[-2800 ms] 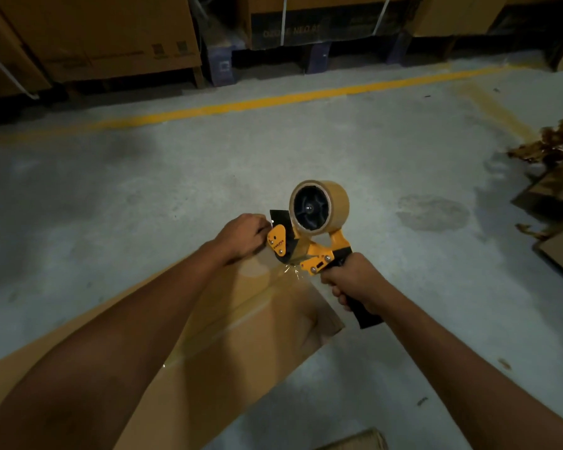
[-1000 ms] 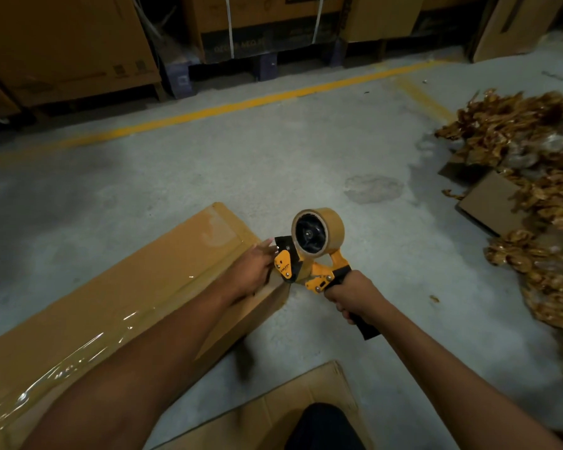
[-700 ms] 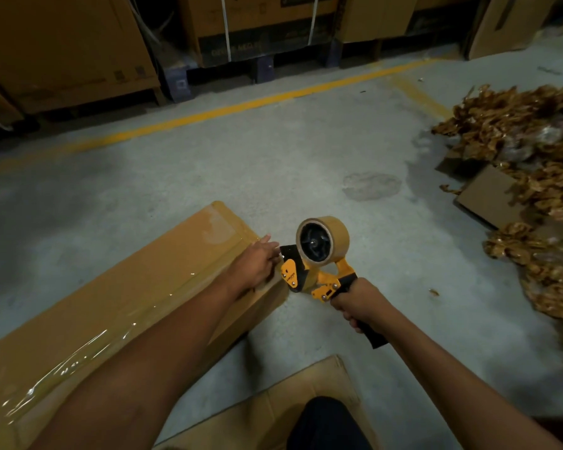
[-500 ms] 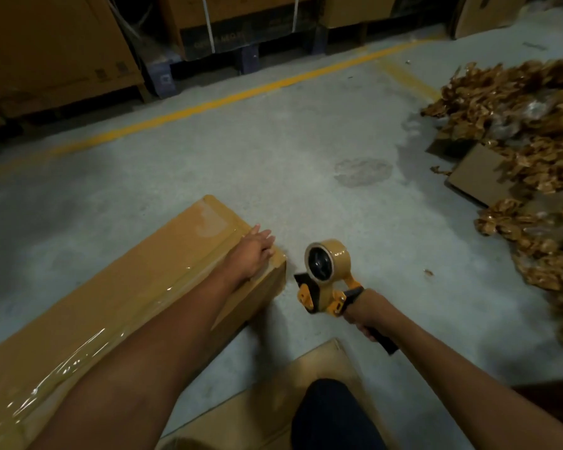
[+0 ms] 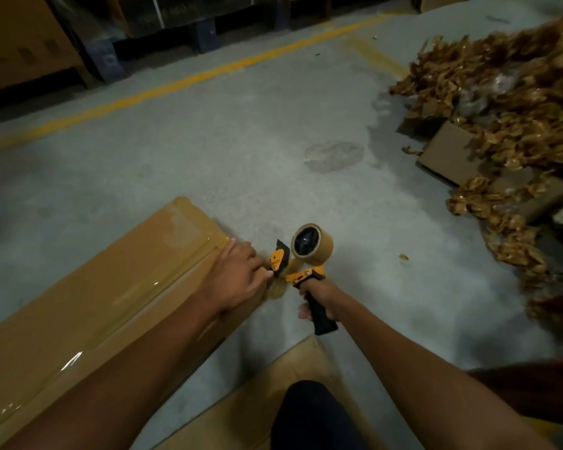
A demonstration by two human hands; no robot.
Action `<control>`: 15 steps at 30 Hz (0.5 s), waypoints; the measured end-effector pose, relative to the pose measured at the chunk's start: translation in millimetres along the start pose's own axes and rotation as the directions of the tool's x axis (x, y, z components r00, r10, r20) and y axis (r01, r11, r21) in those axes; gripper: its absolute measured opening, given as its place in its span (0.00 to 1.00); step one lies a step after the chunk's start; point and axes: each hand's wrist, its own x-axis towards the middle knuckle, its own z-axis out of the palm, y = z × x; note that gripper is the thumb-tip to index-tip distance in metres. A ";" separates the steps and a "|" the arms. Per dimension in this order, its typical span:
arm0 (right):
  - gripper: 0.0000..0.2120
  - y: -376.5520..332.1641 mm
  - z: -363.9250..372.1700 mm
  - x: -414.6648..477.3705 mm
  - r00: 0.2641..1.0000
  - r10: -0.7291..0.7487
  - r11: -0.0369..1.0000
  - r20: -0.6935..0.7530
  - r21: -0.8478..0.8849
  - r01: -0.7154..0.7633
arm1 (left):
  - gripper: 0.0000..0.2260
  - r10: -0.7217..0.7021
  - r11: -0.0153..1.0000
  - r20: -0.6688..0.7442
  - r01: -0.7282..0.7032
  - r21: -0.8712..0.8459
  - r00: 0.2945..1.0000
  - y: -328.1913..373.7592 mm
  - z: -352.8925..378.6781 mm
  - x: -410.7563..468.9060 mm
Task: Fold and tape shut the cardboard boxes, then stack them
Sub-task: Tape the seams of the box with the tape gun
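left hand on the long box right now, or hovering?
Touching. Head view: left hand lies on the taped end of the cardboard box, no gap.

So in our shot the long box [image 5: 95, 303] runs from the lower left up toward the middle of the frame, and our left hand [image 5: 238, 274] lies on its right end. The tape dispenser [image 5: 309, 251] is just right of that end, in our right hand [image 5: 325, 297]. A flat cardboard sheet [image 5: 247, 414] lies at bottom centre. The scrap pile [image 5: 507, 92] fills the upper right, and big cartons [image 5: 20, 43] line the top edge behind the floor line [image 5: 182, 82].
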 end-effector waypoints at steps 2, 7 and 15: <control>0.06 -8.1 10.4 17.5 0.999 0.007 1.000 -0.045 0.029 -0.005 | 0.21 -0.016 0.998 -0.017 0.017 0.053 1.000 7.4 2.8 -0.2; 0.14 -13.6 23.3 62.0 0.994 -0.030 0.995 -0.101 0.095 0.040 | 0.19 -0.044 0.989 -0.012 0.045 0.138 0.999 15.1 6.9 0.9; 0.27 -4.0 21.0 94.2 0.901 -0.157 0.923 -0.405 -0.384 -0.012 | 0.14 -0.011 0.980 -0.030 0.017 0.198 0.999 14.5 17.9 3.4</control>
